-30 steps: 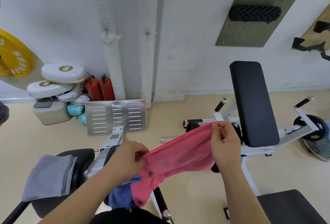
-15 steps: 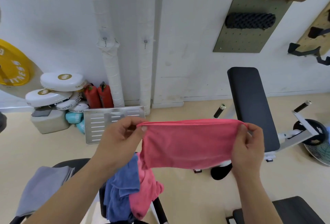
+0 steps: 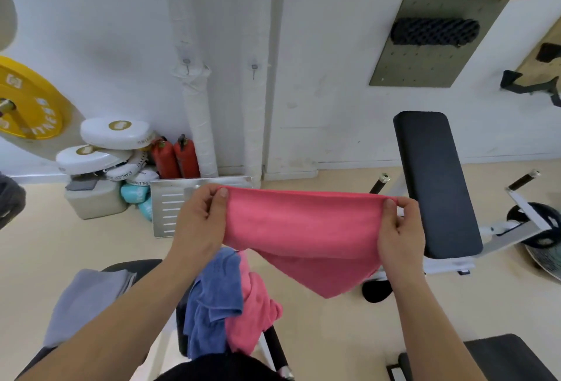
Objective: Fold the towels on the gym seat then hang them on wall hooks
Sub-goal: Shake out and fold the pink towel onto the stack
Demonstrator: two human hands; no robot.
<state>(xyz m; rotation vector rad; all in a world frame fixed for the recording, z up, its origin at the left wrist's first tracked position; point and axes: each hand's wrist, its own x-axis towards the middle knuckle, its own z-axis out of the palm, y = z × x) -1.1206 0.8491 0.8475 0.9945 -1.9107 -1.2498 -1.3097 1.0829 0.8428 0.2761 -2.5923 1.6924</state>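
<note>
Folding underway — I am holding the pink towel (image 3: 303, 229) taut, left hand (image 3: 200, 222) and right hand (image 3: 400, 232) each pinching a top corner; next, probably, bringing those corners together evenly.

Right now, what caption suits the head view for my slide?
Left hand and right hand hold a pink towel spread above unfolded towels.

Bright, even indoor light, soft faint shadows; wide-angle bending at the edges, slight overall softness
</note>
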